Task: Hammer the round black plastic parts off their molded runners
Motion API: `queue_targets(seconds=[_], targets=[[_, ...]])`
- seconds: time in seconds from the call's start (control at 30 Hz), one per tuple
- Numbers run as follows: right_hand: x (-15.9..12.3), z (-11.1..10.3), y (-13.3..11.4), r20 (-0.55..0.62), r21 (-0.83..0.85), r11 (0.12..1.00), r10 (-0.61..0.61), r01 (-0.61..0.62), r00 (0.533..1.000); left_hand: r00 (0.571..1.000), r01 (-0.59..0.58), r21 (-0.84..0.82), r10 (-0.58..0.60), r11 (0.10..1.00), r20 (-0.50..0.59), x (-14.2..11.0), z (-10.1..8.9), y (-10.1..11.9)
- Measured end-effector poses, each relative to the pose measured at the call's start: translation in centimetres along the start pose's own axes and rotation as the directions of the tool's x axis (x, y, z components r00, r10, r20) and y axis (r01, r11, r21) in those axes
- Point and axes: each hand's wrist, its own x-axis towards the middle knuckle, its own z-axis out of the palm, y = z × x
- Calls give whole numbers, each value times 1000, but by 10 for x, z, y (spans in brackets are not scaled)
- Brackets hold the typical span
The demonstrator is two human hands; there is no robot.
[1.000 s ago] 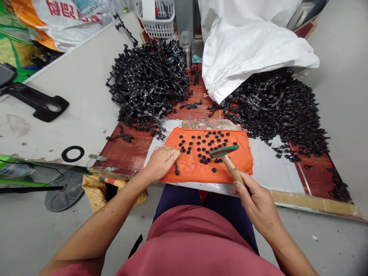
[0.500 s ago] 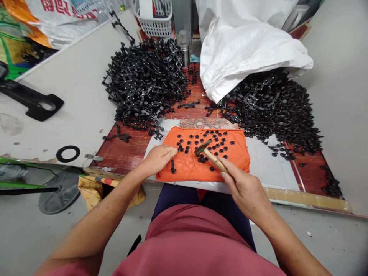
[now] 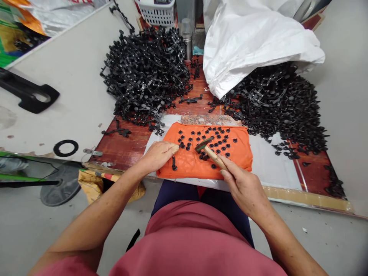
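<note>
My right hand is closed around the wooden handle of a hammer. The hammer's dark metal head is over the middle of an orange cloth pad. My left hand rests at the pad's left side, thumb and fingers pinched on a black jointed strip; its lower end shows beneath the thumb, the rest is hidden by the hand. Several small round black studs stand on the orange cloth, around and beyond the hammer head.
A tall heap of black jointed strips lies at the back left. Another heap of pointed black parts is at the right, partly under a white sack. Behind are a metal-bodied bottle and a white basket. A black ring lies left.
The whole view has shifted slightly. Both hands and the hammer keep nearly the same places relative to the orange pad.
</note>
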Motion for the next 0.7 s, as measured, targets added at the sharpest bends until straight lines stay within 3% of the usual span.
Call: queue_targets(seconds=[0.27, 0.47, 0.6, 0.7], targets=[[17, -5, -14, 76, -53, 998, -37, 41, 996, 999, -41, 68, 40, 997, 14, 1, 3, -6], [43, 5, -29, 38, -265, 955, -128, 133, 991, 999, -29, 61, 28, 998, 24, 2, 1, -3], [54, 12, -34, 128, -453, 882, -78, 128, 989, 1000, -21, 44, 20, 999, 20, 3, 1, -5], [57, 9, -39, 125, -456, 878, -98, 145, 987, 1000, -11, 48, 10, 999, 14, 2, 3, -6]])
